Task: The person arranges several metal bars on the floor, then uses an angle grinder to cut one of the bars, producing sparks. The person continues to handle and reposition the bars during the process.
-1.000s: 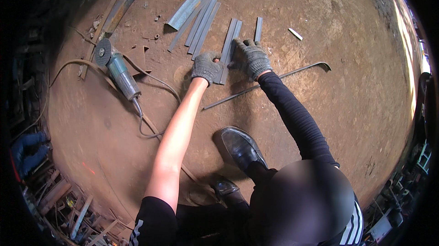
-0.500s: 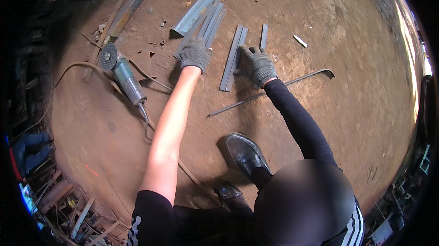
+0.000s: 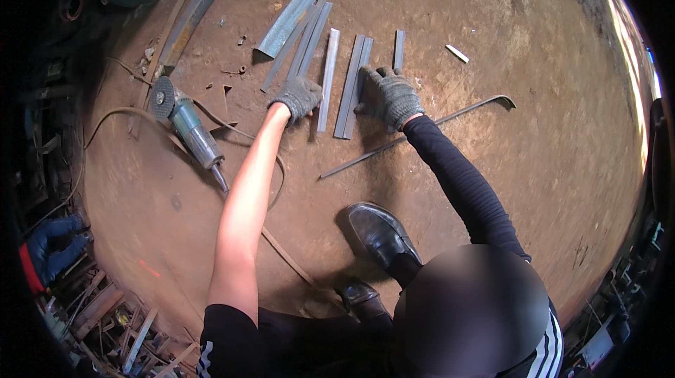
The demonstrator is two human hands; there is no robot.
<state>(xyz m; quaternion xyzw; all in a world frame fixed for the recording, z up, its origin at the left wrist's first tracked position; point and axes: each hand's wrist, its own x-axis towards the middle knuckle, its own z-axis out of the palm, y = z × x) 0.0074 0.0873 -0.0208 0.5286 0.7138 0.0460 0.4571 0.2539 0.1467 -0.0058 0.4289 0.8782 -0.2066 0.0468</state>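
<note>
My left hand (image 3: 299,95), in a grey knitted glove, is closed over the lower end of a group of flat metal bars (image 3: 311,37). Its fingertips are partly hidden, but they appear to grip a bar there. Just right of it lies a lighter, shiny metal bar (image 3: 328,82), apart from the others. Two dark metal bars (image 3: 350,90) lie side by side further right. My right hand (image 3: 395,97), gloved the same way, rests against their right edge with thumb and forefinger spread. Beyond its knuckles a short dark bar (image 3: 399,47) sticks out, its near end covered.
An angle grinder (image 3: 190,128) with its cord lies on the dirt floor at left. A thin hooked rod (image 3: 422,133) crosses in front of my right hand. Long curved steel sections (image 3: 302,9) lie at the back, and scrap metal (image 3: 116,332) fills the lower left.
The lighter bar now lies separately between the left group and the dark pair. My left hand has shifted slightly down beside it. My right hand stays nearly in place.
</note>
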